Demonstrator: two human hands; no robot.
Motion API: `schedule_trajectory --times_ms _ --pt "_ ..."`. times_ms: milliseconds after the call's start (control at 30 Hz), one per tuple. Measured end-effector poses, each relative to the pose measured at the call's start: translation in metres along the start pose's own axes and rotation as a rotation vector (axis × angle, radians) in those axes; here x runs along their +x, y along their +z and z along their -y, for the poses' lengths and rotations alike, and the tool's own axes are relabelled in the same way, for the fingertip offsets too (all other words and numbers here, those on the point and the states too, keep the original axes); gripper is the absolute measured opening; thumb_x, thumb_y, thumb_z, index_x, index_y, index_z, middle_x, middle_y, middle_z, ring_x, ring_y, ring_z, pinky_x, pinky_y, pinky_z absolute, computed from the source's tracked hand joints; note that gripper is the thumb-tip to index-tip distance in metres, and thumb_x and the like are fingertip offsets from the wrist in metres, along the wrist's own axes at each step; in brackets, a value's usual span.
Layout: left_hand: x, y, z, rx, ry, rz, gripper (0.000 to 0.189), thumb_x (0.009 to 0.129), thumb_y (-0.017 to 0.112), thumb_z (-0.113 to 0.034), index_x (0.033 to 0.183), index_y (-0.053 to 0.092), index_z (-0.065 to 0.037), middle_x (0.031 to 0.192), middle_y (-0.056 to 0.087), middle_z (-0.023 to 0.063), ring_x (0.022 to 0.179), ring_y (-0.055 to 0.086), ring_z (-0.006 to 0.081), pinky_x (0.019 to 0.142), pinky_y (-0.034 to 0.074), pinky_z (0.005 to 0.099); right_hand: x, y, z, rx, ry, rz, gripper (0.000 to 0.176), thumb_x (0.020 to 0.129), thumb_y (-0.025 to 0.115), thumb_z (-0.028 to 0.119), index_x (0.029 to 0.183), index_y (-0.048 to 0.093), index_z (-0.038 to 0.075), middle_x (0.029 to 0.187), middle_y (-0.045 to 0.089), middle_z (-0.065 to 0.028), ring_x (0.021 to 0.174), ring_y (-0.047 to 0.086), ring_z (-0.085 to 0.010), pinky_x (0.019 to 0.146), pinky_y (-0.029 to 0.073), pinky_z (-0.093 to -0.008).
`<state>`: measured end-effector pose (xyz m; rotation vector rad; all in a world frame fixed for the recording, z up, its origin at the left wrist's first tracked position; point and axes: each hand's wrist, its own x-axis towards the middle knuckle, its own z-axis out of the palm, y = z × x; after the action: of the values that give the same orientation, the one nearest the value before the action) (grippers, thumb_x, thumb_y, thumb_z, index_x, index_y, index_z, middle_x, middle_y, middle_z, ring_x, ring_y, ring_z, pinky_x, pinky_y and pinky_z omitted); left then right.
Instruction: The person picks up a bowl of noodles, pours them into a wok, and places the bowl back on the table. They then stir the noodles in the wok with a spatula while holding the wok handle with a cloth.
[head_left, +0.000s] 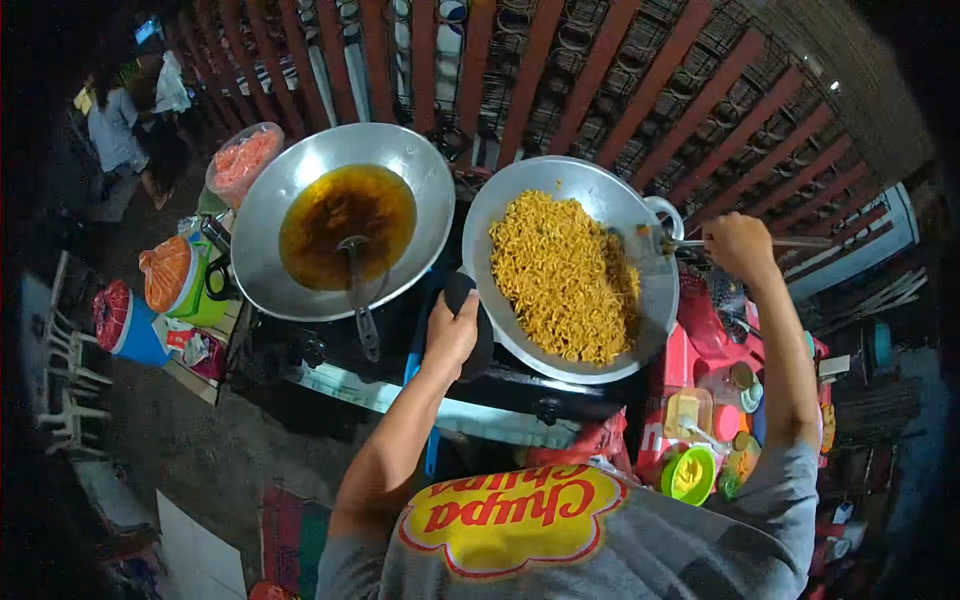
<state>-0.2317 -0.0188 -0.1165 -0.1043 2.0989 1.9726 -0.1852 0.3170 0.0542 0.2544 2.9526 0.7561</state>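
Note:
A metal wok (pixel 592 181) filled with cooked yellow noodles (pixel 562 278) rests on the stove. My left hand (pixel 452 338) is closed on a black cloth (pixel 483 340) against the wok's left side; the handle there is hidden. My right hand (pixel 738 243) grips the handle of a metal spatula (pixel 656 242), whose blade is inside the wok's right side, beside the noodles. A second wok (pixel 325 143) on the left contains dark amber liquid (pixel 335 222). In it leans a metal utensil with a long handle (pixel 357 290).
Behind the black stove (pixel 390 350) runs a red slatted fence (pixel 480 75). A tub of pinkish food (pixel 245 160) stands left of the second wok. On the right, a red table (pixel 650 440) holds jars, containers and a green bowl (pixel 690 474). A person (pixel 118 130) is at far left.

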Motion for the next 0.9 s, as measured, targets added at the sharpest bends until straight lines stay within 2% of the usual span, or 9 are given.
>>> schedule_trajectory --times_ms 67,133,233,333,500,600,633,800,900 --pt "0.005 0.001 -0.001 -0.025 -0.019 0.013 0.035 0.084 0.049 -0.024 0.109 0.049 0.001 0.104 0.056 0.0133 0.097 0.051 0.0239 0.083 0.037 0.0312 0.033 0.081 0.018 0.176 -0.031 0.063 0.016 0.072 0.054 0.024 0.080 0.063 0.014 0.075 0.060 -0.0145 0.074 0.061 -0.0278 0.062 0.048 -0.0389" --pt "0.006 0.003 0.000 -0.114 -0.075 -0.027 0.033 0.084 0.048 -0.023 0.107 0.051 0.000 0.101 0.056 0.0107 0.094 0.051 0.0196 0.082 0.038 0.0297 0.034 0.113 0.051 0.519 -0.117 -0.026 0.018 0.072 0.057 0.027 0.082 0.062 0.013 0.078 0.061 -0.0123 0.074 0.060 -0.0266 0.063 0.048 -0.0370" --pt "-0.001 0.005 -0.014 -0.109 -0.122 -0.044 0.032 0.085 0.046 -0.024 0.107 0.051 0.000 0.100 0.056 0.0091 0.093 0.052 0.0183 0.080 0.038 0.0299 0.034 0.125 0.055 0.774 -0.056 0.013 0.019 0.071 0.060 0.027 0.083 0.062 0.012 0.077 0.061 -0.0103 0.072 0.059 -0.0271 0.064 0.047 -0.0361" --pt "-0.002 0.004 -0.015 -0.125 -0.165 -0.043 0.034 0.086 0.046 -0.025 0.108 0.051 0.000 0.101 0.056 0.0096 0.093 0.052 0.0186 0.080 0.039 0.0300 0.019 0.089 0.036 0.783 -0.068 0.052 0.020 0.071 0.061 0.026 0.085 0.062 0.012 0.077 0.061 -0.0115 0.071 0.059 -0.0276 0.064 0.046 -0.0363" --pt "-0.008 0.007 -0.029 -0.035 -0.283 -0.105 0.038 0.085 0.047 -0.027 0.109 0.049 0.002 0.103 0.055 0.0129 0.094 0.052 0.0213 0.080 0.039 0.0302 -0.011 0.007 0.032 0.476 -0.008 -0.048 0.016 0.072 0.058 0.024 0.084 0.064 0.014 0.067 0.060 -0.0132 0.065 0.058 -0.0315 0.058 0.045 -0.0393" --pt "-0.004 0.006 -0.008 -0.141 -0.128 -0.081 0.041 0.084 0.048 -0.029 0.110 0.048 0.003 0.105 0.054 0.0153 0.097 0.051 0.0229 0.082 0.038 0.0305 -0.019 -0.028 0.031 0.241 -0.019 -0.042 0.014 0.073 0.055 0.024 0.083 0.062 0.017 0.075 0.062 -0.0114 0.069 0.060 -0.0299 0.062 0.048 -0.0402" --pt "-0.009 0.005 -0.006 -0.129 -0.055 -0.067 0.042 0.084 0.048 -0.030 0.110 0.047 0.003 0.106 0.054 0.0162 0.098 0.051 0.0238 0.083 0.038 0.0309 -0.023 -0.040 0.030 0.249 -0.044 -0.060 0.016 0.074 0.054 0.027 0.082 0.062 0.016 0.070 0.060 -0.0128 0.066 0.058 -0.0323 0.059 0.046 -0.0410" --pt "-0.014 0.016 0.014 -0.095 0.118 -0.207 0.045 0.085 0.046 -0.032 0.112 0.046 0.005 0.108 0.053 0.0186 0.101 0.050 0.0272 0.085 0.037 0.0322 -0.019 -0.041 0.011 -0.005 -0.048 -0.043 0.016 0.073 0.054 0.029 0.079 0.062 0.017 0.069 0.061 -0.0106 0.067 0.060 -0.0295 0.058 0.048 -0.0404" --pt "-0.008 0.017 0.014 -0.065 0.134 -0.236 0.045 0.086 0.044 -0.032 0.112 0.046 0.005 0.109 0.052 0.0193 0.102 0.049 0.0294 0.086 0.036 0.0327 -0.009 0.002 0.004 -0.027 -0.003 0.202 0.017 0.073 0.054 0.030 0.081 0.063 0.017 0.077 0.062 -0.0093 0.073 0.061 -0.0287 0.064 0.050 -0.0403"
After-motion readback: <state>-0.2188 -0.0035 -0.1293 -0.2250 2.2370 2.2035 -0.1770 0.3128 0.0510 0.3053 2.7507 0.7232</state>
